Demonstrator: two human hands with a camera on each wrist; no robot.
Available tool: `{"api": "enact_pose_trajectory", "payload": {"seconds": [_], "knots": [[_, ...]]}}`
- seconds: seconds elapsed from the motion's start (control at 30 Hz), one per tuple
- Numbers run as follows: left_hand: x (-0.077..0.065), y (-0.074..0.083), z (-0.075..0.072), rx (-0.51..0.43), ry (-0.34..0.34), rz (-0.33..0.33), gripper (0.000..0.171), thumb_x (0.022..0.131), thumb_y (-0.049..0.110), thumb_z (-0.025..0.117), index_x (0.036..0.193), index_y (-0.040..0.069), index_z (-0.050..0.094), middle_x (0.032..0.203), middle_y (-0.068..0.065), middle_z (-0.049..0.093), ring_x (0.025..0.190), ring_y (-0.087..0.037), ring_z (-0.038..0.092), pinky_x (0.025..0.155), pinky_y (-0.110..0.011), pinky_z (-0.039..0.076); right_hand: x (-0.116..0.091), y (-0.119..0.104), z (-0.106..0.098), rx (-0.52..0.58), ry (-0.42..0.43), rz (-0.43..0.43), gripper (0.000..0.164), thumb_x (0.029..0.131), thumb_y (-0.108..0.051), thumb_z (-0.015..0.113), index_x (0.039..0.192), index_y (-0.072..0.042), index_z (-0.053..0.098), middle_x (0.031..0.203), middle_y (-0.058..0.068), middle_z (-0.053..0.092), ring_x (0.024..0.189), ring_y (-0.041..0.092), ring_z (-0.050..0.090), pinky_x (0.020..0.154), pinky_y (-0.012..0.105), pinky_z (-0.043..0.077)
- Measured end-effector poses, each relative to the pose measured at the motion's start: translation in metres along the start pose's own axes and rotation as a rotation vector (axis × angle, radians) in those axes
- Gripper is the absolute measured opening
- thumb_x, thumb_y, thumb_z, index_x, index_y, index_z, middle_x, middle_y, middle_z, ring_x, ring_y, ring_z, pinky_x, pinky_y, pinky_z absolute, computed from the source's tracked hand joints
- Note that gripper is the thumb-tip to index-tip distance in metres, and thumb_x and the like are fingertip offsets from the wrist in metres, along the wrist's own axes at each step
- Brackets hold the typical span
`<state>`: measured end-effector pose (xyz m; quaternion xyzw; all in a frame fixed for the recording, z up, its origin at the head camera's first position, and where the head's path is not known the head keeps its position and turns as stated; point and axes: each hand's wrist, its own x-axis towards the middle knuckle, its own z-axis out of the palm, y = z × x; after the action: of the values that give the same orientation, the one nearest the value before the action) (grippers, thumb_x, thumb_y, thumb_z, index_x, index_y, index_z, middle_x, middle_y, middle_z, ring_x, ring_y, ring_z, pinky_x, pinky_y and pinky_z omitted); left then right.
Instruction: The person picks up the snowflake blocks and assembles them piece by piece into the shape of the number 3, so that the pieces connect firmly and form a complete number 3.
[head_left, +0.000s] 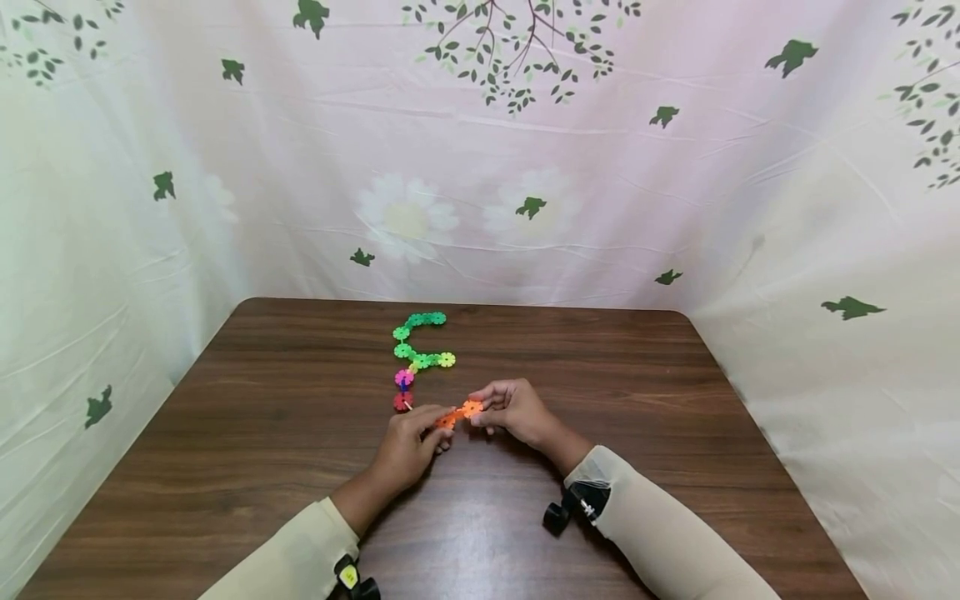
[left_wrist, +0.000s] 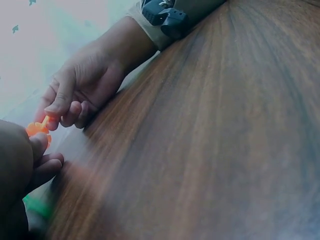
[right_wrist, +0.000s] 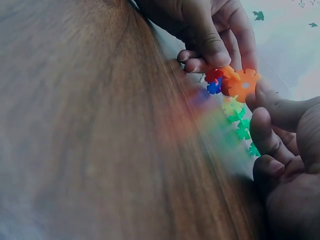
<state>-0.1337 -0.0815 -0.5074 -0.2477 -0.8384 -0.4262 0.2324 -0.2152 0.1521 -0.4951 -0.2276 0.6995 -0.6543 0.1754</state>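
Note:
My left hand (head_left: 408, 443) pinches orange notched flower discs (head_left: 447, 420) between thumb and fingers, just above the table. From the other side, my right hand (head_left: 519, 412) pinches an orange disc (head_left: 472, 408) joined to them. In the right wrist view the orange disc (right_wrist: 243, 86) sits between both thumbs and fingertips. A chain of linked flower discs (head_left: 402, 351) lies beyond the left hand, running from green through yellow and pink to a red disc (head_left: 402, 402) close by the left fingers. A small white piece shows beside the red disc.
The brown wooden table (head_left: 600, 375) extends on all sides of the hands. A pale cloth (head_left: 480, 150) printed with leaves, birds and flowers hangs behind and at both sides. Black wrist devices (head_left: 587, 500) are strapped over the light sleeves.

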Motion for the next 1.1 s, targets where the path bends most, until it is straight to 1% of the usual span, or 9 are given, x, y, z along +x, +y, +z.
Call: {"api": "enact_pose_trajectory", "payload": {"seconds": [0.17,0.23,0.37,0.43,0.57,0.73,0.87,1.0,1.1], "knots": [[0.0004,0.0009,0.0005,0.01,-0.004,-0.009,0.034,0.086,-0.006,0.086,0.12,-0.005,0.08,0.113,-0.021,0.081,0.1,-0.031,0.08,0.083,-0.038,0.067,0.0007,0.0015,-0.0005,0.001,-0.001,0.001,0.039,0.087,0.008,0.086,0.121,0.017,0.072,0.087,0.012,0.08,0.06,0.011,0.069,0.057,0.024,0.059],[0.0005,0.0006,0.001,0.0,-0.008,-0.007,0.034,0.086,-0.007,0.085,0.12,-0.006,0.08,0.113,-0.022,0.081,0.094,-0.028,0.08,0.079,-0.035,0.067,0.0008,0.0019,-0.0004,-0.002,-0.004,-0.001,0.038,0.087,0.009,0.086,0.121,0.018,0.072,0.086,0.009,0.08,0.061,0.011,0.069,0.058,0.024,0.059],[0.0002,-0.0001,0.0021,-0.038,-0.021,-0.017,0.034,0.086,-0.01,0.084,0.12,-0.007,0.079,0.112,-0.025,0.08,0.081,-0.019,0.077,0.07,-0.02,0.063,0.0005,0.0031,-0.0004,-0.013,-0.014,-0.008,0.037,0.086,0.01,0.085,0.12,0.017,0.072,0.086,0.008,0.08,0.061,0.011,0.069,0.059,0.025,0.06],[0.0,0.0002,0.0024,-0.05,-0.028,-0.034,0.035,0.086,-0.01,0.084,0.121,-0.008,0.079,0.113,-0.026,0.08,0.08,-0.018,0.077,0.069,-0.019,0.063,0.0004,0.0035,-0.0005,-0.021,-0.017,-0.008,0.037,0.087,0.01,0.085,0.12,0.017,0.073,0.086,0.007,0.079,0.061,0.011,0.069,0.059,0.025,0.06],[0.0003,0.0014,0.0026,-0.032,-0.025,-0.048,0.036,0.086,-0.009,0.085,0.121,-0.007,0.079,0.114,-0.025,0.08,0.087,-0.024,0.08,0.074,-0.028,0.066,0.0009,0.004,-0.0011,-0.029,-0.019,-0.003,0.036,0.088,0.009,0.085,0.121,0.016,0.072,0.085,0.0,0.078,0.061,0.011,0.068,0.059,0.024,0.059],[0.0012,0.0026,0.0033,0.052,-0.011,-0.042,0.036,0.087,-0.004,0.088,0.122,-0.005,0.079,0.115,-0.02,0.082,0.099,-0.029,0.08,0.084,-0.041,0.067,0.001,0.0042,-0.0034,-0.056,-0.005,-0.004,0.036,0.088,0.009,0.084,0.122,0.014,0.072,0.085,-0.005,0.075,0.063,0.008,0.067,0.058,0.022,0.056],[0.0011,0.0029,0.0041,0.084,0.004,-0.029,0.035,0.086,-0.003,0.089,0.12,-0.006,0.08,0.113,-0.019,0.082,0.097,-0.029,0.079,0.081,-0.041,0.066,0.0004,0.0039,-0.0053,-0.112,0.007,-0.01,0.035,0.088,0.006,0.086,0.121,0.011,0.074,0.083,-0.004,0.074,0.063,0.005,0.061,0.056,0.019,0.049],[0.0009,0.0023,0.0041,0.082,0.02,-0.014,0.033,0.087,-0.001,0.089,0.119,-0.006,0.08,0.111,-0.018,0.082,0.084,-0.022,0.074,0.073,-0.033,0.063,0.0003,0.0023,-0.0056,-0.135,0.012,-0.02,0.035,0.087,0.005,0.087,0.12,0.009,0.075,0.082,0.001,0.074,0.066,0.005,0.06,0.057,0.019,0.049],[0.0011,0.0013,0.0033,0.068,0.043,-0.014,0.03,0.088,-0.001,0.088,0.117,-0.007,0.08,0.11,-0.018,0.081,0.073,-0.013,0.066,0.064,-0.026,0.058,0.001,0.0021,-0.0052,-0.168,0.019,-0.052,0.035,0.085,0.006,0.089,0.118,0.009,0.076,0.086,0.01,0.073,0.068,0.005,0.059,0.058,0.018,0.048]]}}
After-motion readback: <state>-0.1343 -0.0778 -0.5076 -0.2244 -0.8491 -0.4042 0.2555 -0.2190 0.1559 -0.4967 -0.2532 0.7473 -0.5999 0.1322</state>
